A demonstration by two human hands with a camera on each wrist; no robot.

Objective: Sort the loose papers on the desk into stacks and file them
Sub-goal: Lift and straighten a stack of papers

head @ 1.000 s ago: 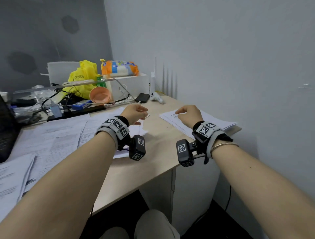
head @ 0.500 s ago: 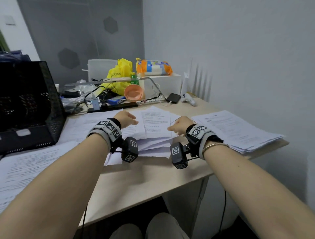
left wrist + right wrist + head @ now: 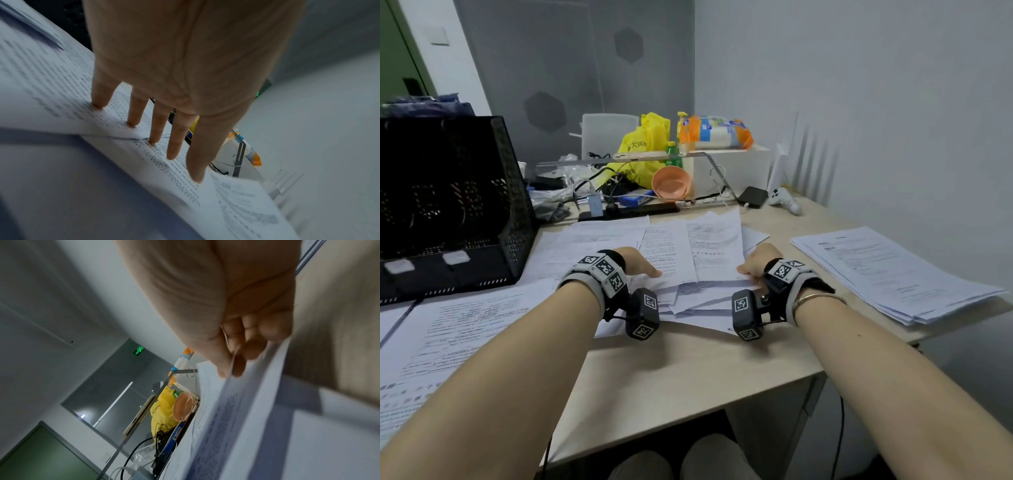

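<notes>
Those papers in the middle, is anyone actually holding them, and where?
The right hand pinches the papers at their right edge; the left hand only presses flat on top.

Bare forearms, grey wrist straps with black-and-white square markers, black wrist cameras, thin bangle (image 3: 818,297) on right.

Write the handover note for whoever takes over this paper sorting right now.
Left hand: fingers straight, pressing flat on the loose papers at mid-desk.
Right hand: pinches the right edge of those sheets between thumb and fingers.
Done: one neat stack lies at the right end of the desk.
Left: the fanned pile between the hands and the spread sheets at the left need stacking; nothing seen filed in the black mesh file rack.
</notes>
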